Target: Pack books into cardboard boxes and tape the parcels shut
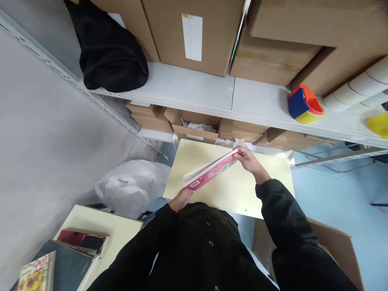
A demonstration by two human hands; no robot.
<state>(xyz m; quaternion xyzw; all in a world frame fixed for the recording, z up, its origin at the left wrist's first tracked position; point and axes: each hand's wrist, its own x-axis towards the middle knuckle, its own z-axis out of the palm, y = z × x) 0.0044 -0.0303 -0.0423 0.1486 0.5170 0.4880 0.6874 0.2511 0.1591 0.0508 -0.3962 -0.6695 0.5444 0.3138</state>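
A book with a pink cover (209, 174) is held tilted above the cream tabletop (242, 194), its white page edges facing up and a barcode near its lower left corner. My left hand (182, 198) grips that lower left end from below, its fingers partly hidden by the book. At the upper right end, my right hand (247, 158) pinches the book's corner between thumb and fingers. The pages look slightly parted toward the left end.
Books (69, 258) lie stacked on a side table at lower left. A white plastic bag (133, 186) sits beside the wall. Ahead, a shelf (188, 83) carries cardboard boxes (194, 32), a black cloth (112, 52) and a colourful holder (304, 103). An open carton (336, 246) stands at lower right.
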